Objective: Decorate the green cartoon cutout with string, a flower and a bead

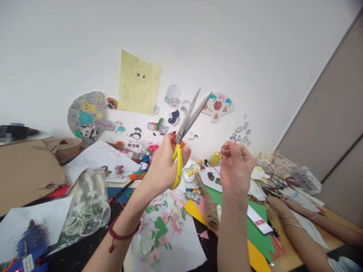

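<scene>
My left hand (pixel 163 166) is closed around a pair of scissors (pixel 178 160) with yellow handles. The metal blades point up and to the right, slightly apart, in front of the wall. Something small and red-orange (pixel 172 136) shows at my left fingertips; its kind is not clear. To the right, my right hand (pixel 236 162) is raised with thumb and fingers pinched on a thin brownish strand (pixel 223 150), mostly hidden by the fingers. A hank of jute twine (pixel 210 206) lies on the table between my forearms.
Paper scraps (pixel 160 226) cover a white sheet below my hands. A phone (pixel 259 219) rests on green paper at right, near another person's arms (pixel 295 226). Cardboard (pixel 28 170) and a plastic bag of white cords (pixel 87 204) lie at left. Stickers and a yellow drawing (pixel 138 83) hang on the wall.
</scene>
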Motion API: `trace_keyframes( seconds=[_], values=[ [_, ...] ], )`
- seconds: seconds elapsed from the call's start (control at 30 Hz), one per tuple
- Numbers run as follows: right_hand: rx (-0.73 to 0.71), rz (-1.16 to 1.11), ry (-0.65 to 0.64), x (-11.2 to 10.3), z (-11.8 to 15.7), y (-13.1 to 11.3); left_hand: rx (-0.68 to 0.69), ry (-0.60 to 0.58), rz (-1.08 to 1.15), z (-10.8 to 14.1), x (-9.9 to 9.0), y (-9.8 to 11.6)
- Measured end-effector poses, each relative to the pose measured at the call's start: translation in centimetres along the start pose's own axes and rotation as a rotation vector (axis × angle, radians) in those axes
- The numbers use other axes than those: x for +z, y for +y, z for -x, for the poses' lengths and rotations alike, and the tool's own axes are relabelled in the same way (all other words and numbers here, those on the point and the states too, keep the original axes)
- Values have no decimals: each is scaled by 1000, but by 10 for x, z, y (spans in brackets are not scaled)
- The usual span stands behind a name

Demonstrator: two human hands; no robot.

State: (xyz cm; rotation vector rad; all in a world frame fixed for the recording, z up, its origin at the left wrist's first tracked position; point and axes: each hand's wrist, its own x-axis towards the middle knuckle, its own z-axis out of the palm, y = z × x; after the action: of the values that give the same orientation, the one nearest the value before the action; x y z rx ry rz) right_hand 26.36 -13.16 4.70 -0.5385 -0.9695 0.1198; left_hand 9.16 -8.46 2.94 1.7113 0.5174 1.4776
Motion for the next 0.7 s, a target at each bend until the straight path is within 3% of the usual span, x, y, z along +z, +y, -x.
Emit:
trace_keyframes(
  seconds=[0.1, 0.2, 0.4, 0.7],
  values=[
    [-17, -15, 0, 1, 0, 2, 94, -62, -233, 1, 11, -7],
    [-39, -71, 7, 2, -1, 3, 103, -115, -334, 2, 27, -21],
    [-135, -108, 82, 6, 2, 2, 73, -236, -206, 12, 53, -40],
    [-167, -164, 141, 2, 3, 0, 54, -315, -212, 25, 68, -40]
  ],
)
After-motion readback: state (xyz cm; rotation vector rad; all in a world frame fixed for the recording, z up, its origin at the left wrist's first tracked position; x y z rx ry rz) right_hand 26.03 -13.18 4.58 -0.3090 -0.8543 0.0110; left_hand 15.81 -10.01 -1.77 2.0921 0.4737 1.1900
